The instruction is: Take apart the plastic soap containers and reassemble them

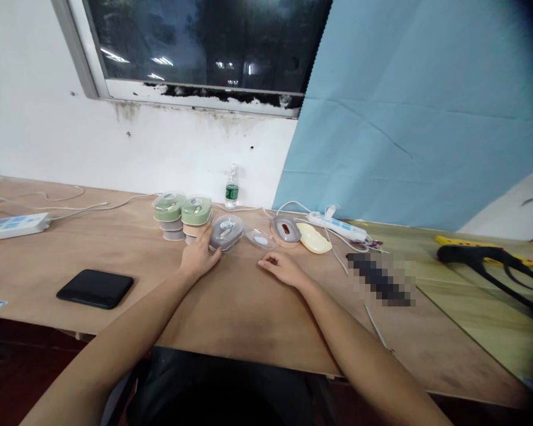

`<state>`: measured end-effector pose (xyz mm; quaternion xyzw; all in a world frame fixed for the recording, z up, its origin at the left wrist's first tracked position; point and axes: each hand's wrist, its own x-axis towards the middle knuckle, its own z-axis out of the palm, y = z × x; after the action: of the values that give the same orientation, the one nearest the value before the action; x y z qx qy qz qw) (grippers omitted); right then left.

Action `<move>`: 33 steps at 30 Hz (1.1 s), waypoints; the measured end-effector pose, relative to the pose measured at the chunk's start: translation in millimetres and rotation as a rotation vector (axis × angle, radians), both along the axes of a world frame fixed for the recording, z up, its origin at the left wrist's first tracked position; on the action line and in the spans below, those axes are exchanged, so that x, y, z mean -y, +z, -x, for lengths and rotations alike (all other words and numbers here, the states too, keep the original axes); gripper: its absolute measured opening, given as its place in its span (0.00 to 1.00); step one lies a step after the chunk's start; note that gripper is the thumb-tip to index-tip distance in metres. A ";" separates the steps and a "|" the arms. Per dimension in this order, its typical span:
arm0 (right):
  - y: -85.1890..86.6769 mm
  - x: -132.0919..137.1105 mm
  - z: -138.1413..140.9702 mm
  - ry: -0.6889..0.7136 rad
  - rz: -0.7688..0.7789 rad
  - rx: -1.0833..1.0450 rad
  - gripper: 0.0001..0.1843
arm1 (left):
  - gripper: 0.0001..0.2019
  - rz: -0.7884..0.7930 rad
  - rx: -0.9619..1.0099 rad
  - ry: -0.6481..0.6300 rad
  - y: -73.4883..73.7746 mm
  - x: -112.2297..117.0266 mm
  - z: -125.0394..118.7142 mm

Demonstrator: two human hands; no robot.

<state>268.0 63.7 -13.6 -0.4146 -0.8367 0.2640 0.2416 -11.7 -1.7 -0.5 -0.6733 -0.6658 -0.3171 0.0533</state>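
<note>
My left hand [199, 255] lies at the near left side of a grey lidded plastic box [227, 232]. Its fingers are spread, with the thumb by the box's front edge and the fingertips between the box and a stack with a green lid [197, 211]. My right hand [285, 270] rests on the table, loosely curled, with a gap between thumb and forefinger and nothing visible in it. Beyond it are a clear oval lid [261, 238], a grey-and-peach box [286, 229] with a dark reddish opening or mark, and a pale yellow tray-like piece [314, 238].
Another green-lidded stack [169, 208] stands at the left. A plastic bottle [231, 189] is by the wall. Power strips [337, 226] and white cables run along the back. A black flat case [95, 289] lies left; a blurred dark object [379, 279] lies right.
</note>
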 end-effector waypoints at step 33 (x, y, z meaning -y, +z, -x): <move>-6.2 -59.3 -88.8 -0.817 -0.439 -0.193 0.19 | 0.21 -0.258 0.070 -0.286 1.4 -2.9 -1.6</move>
<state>356.8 122.9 -19.8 -0.6226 -0.6146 0.0017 0.4844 -10.1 1.2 0.9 -0.7371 -0.5189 -0.4273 0.0704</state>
